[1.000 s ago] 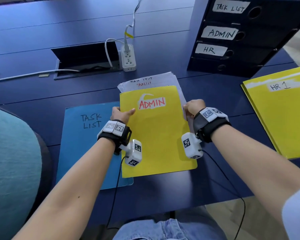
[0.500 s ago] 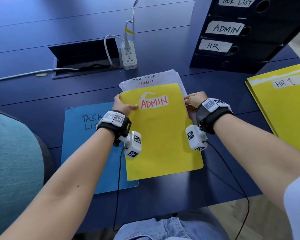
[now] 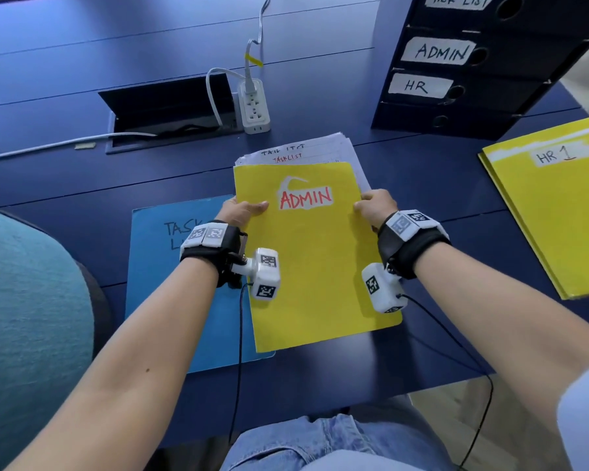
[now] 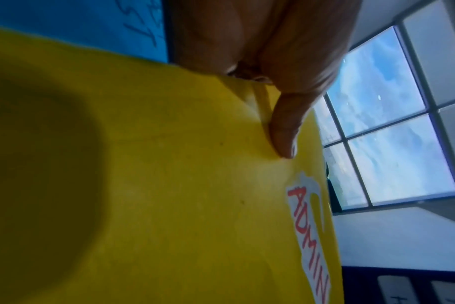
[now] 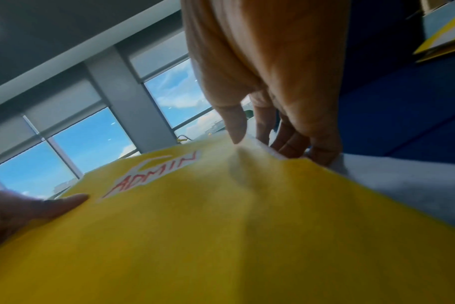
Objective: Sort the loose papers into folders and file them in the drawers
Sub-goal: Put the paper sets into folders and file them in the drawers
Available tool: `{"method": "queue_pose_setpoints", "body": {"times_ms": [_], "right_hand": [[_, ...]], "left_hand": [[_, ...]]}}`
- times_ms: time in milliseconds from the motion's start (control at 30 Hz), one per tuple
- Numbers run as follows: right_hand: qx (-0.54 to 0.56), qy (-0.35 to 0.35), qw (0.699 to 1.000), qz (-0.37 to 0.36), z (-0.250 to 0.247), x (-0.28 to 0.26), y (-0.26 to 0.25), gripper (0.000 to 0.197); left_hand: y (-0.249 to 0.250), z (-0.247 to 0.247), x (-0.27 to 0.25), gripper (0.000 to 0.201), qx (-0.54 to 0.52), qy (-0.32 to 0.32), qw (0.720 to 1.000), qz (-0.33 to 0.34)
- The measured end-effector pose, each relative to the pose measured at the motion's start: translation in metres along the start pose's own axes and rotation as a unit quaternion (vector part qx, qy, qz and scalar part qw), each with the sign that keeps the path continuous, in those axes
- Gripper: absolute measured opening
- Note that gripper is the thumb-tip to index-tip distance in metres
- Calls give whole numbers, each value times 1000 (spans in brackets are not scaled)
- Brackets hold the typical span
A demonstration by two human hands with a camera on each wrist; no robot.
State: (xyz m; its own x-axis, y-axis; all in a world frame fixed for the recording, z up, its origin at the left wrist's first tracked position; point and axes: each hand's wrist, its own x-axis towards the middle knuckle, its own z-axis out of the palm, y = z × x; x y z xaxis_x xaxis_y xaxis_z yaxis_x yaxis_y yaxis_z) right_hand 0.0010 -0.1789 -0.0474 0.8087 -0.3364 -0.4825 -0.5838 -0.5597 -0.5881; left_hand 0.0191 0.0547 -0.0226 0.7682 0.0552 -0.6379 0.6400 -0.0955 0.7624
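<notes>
A yellow folder marked ADMIN (image 3: 317, 263) is held over the blue desk. My left hand (image 3: 244, 210) pinches its left edge, thumb on the cover (image 4: 283, 131). My right hand (image 3: 376, 203) grips the right edge, thumb on top (image 5: 234, 125) and fingers under. A stack of loose white papers (image 3: 306, 151) headed TASK LIST lies partly beneath the folder's far end. A blue TASK LIST folder (image 3: 170, 277) lies flat at the left, partly under the yellow one. The dark drawer unit (image 3: 483, 62) stands at the back right, with drawers labelled TASK LIST, ADMIN and HR.
A second yellow folder marked HR 1 (image 3: 558, 205) lies at the right. A white power strip (image 3: 254, 107) with cables sits beside an open cable hatch (image 3: 170, 110) at the back. A teal chair back (image 3: 28, 317) stands at the left.
Both hands have slid a little farther along the ADMIN folder's sides and the folder has shifted slightly away from me. The head view has moved closer.
</notes>
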Motion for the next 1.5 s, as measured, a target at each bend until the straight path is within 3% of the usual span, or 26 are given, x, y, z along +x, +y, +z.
{"method": "queue_pose_setpoints", "body": {"times_ms": [67,167,267,367,467,533,567,633,700,767,800,833,1067,1400,1500], "right_hand": [[59,-2,998,-3,-7,-7,-1,16],[96,2,995,-11,-19,-14,1,39],[103,13,993,-49,-37,-24,5,42],[91,65,989,-100,-69,-28,11,32],[80,137,978,-134,-112,-19,29,12],[71,174,972,-138,-144,-11,47,10],[66,185,971,-139,-159,-8,56,7],[41,208,969,-129,-191,-2,78,29],[14,221,969,-106,-223,9,103,36],[7,232,969,-81,-253,22,126,39],[1,237,969,-69,-266,29,137,40],[-9,240,969,-61,-279,35,148,41],[-26,231,973,1,-335,77,214,43],[-89,177,977,85,-337,119,249,34],[-125,99,981,109,-334,122,248,58]], "left_hand": [[4,0,-7,43,-21,-2,1000,9],[18,6,-22,29,-16,-12,999,49],[39,18,-28,40,-4,12,996,88],[55,43,-29,51,-21,16,993,116],[62,93,-33,48,-23,48,987,149],[62,132,-31,56,-11,44,985,166],[61,154,-34,48,-8,28,986,161],[63,197,-32,8,-34,21,991,126],[65,243,-33,8,-5,-15,996,87],[58,283,-26,33,110,1,992,64],[59,301,-25,45,119,2,991,58],[57,317,-25,50,183,-1,980,83],[49,408,-26,45,293,-40,954,51],[41,445,-15,36,361,-72,930,28],[42,452,-14,36,367,-92,925,19]]}}
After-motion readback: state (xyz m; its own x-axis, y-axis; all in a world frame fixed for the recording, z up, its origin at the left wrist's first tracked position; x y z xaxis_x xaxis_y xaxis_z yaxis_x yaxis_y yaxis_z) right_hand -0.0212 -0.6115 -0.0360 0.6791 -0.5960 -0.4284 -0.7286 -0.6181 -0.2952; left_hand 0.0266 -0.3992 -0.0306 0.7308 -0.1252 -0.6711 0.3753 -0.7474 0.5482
